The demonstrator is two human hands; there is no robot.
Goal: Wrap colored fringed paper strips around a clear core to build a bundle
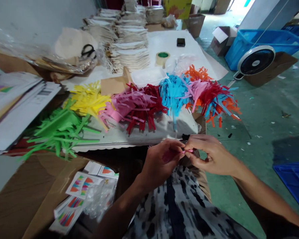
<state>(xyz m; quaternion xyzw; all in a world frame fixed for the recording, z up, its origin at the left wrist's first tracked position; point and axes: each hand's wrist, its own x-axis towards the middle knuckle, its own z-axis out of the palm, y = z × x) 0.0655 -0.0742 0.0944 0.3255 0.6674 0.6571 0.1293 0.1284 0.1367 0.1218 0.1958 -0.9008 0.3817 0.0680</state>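
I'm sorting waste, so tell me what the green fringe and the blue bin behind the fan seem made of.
Green fringe: probably matte paper, going by its thin, shineless cut strips, though fabric is possible.
Blue bin: likely smooth moulded plastic, given its bright, stiff-looking walls.

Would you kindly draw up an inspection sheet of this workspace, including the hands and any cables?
Surface: white-topped table, crowded along its near edge.
Job's things: small pink piece; fringed bundles in several colours.
Clutter: tape roll, black-handled scissors, tall pale stacks.
Hands: left hand and right hand meet, pinching the pink piece.
Cables: a thin line above the fan; cord or string, cannot tell.
Surroundings: blue crate; green floor with scraps.
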